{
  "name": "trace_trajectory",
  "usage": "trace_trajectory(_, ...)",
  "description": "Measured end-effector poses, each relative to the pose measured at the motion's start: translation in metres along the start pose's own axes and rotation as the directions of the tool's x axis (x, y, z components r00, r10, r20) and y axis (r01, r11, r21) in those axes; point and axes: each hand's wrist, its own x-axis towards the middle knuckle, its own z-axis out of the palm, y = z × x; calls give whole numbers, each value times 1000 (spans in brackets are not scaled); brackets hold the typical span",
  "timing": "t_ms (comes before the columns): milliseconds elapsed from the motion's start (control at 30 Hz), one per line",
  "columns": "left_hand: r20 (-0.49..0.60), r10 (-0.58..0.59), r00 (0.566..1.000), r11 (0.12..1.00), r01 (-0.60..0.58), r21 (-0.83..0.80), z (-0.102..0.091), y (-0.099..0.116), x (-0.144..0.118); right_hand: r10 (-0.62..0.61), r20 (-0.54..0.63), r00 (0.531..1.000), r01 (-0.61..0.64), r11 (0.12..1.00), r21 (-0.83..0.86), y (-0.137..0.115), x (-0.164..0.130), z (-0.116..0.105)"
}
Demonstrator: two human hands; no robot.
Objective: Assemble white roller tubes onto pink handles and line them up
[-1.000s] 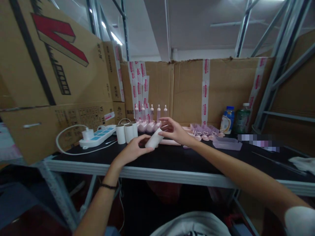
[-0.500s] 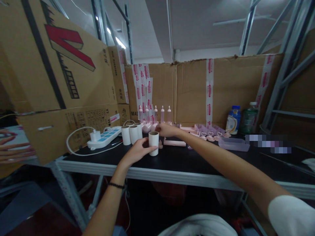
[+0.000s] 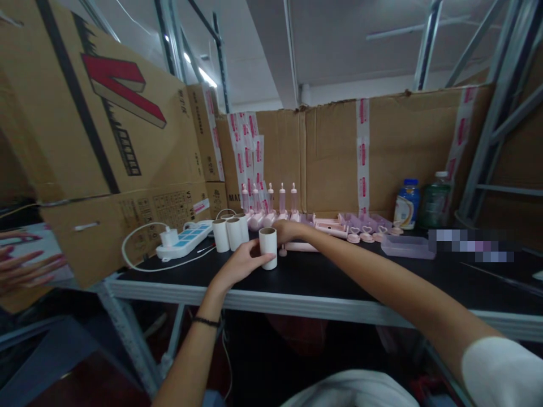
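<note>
My left hand [image 3: 244, 261] is closed around a white paper tube [image 3: 268, 249], which stands upright near the table's front edge with its open brown end up. Directly behind that tube is my right hand [image 3: 289, 230]. Its fingers curl downward and are partly hidden by the tube, so what they grip cannot be made out. Just below them a small pink piece [image 3: 283, 251] rests on the table. Left of my hands stand several more white paper tubes [image 3: 221, 236]. A long pink plastic part [image 3: 301, 247] lies to the right of the small piece.
A power strip [image 3: 186, 239] with a white plug and cable lies at left. Pink bottle-shaped pieces [image 3: 270, 202] stand at the back. Pink heart-topped parts [image 3: 367, 234], a translucent tray [image 3: 408, 247] and two bottles [image 3: 406, 204] are at right. Another person's hand [image 3: 29, 263] shows far left.
My right hand has lowered behind the tube, and its fingers are now more hidden. My left hand keeps hold of the tube. The whole view has shifted slightly.
</note>
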Motion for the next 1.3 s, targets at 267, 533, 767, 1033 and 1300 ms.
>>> trace_trajectory(267,-32,15,999,1000,-16,-19,3,8,-2,-53,-467,883,108,990,93,0,-31,-24)
trace_trajectory(533,-212,108,971,992,-120,-41,4,16,-1,-330,-620,712,452,891,46,-15,-67,-17)
trace_trajectory(767,-235,151,960,985,-167,-49,2,16,0,-513,-531,674,555,827,-94,-17,-70,-3)
trace_trajectory(1033,-228,156,961,986,-166,-27,2,19,-1,-492,-476,729,512,853,-97,-20,-82,0)
trace_trajectory(1300,-237,141,961,985,-159,-60,3,17,-1,-468,-541,699,535,844,-38,-28,-88,0)
